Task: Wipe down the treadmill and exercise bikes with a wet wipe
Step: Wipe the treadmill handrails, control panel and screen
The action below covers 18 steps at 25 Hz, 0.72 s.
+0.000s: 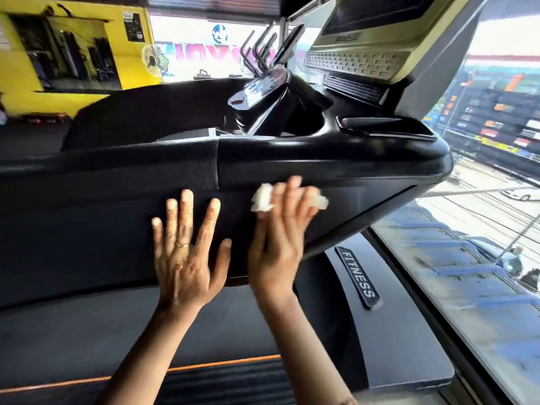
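Observation:
The treadmill's black console panel [87, 229] fills the middle of the head view, under a wide black handrail [321, 159]. My left hand [187, 258] lies flat on the panel, fingers spread, a ring on one finger, holding nothing. Just to its right, my right hand [277, 244] presses a crumpled white wet wipe [264, 198] against the panel below the handrail. The wipe shows on both sides of my fingers. The treadmill's screen and keypad [356, 59] rise at the upper right.
A black motor cover with a FITNESS badge [358, 277] lies below the console. The belt [219, 384], with an orange line, runs at the bottom. A large window [482, 229] is on the right. Handlebars of other machines [260, 51] stand beyond, before a yellow wall [17, 68].

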### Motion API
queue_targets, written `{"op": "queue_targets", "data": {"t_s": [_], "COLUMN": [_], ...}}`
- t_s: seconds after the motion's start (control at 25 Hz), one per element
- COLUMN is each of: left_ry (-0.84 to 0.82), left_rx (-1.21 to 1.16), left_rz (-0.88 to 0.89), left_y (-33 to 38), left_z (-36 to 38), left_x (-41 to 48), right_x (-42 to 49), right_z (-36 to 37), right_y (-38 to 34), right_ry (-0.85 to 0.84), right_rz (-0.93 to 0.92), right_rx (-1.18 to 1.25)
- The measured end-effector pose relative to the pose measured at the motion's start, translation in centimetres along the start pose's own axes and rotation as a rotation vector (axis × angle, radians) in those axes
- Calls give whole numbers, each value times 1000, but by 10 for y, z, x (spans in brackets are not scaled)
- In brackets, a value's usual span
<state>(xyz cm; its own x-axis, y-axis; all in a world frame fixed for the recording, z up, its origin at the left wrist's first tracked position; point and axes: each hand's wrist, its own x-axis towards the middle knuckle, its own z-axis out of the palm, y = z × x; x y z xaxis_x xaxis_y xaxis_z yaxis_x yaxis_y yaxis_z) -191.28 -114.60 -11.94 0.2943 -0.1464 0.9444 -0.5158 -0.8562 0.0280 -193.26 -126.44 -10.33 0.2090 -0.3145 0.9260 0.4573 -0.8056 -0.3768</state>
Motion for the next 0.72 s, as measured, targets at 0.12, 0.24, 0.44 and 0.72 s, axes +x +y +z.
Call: {"op": "queue_targets", "data": {"t_s": [0.12, 0.24, 0.44, 0.72], "left_ry": [-19, -11, 9, 68], "left_rx": [29, 31, 80, 171], "left_rz": [-31, -51, -60, -74], "left_y": [-8, -12, -27, -120], "left_z": [-6, -11, -24, -65], "left_x": [3, 5, 15, 17], "right_x": [1, 11, 33, 21], "right_z": [-7, -23, 12, 44], "right_y": [15, 28, -31, -74], "right_ry": [-139, 37, -67, -111], "right_rz": [-285, -218, -164, -223], "right_rx": [-67, -17, -137, -292]}}
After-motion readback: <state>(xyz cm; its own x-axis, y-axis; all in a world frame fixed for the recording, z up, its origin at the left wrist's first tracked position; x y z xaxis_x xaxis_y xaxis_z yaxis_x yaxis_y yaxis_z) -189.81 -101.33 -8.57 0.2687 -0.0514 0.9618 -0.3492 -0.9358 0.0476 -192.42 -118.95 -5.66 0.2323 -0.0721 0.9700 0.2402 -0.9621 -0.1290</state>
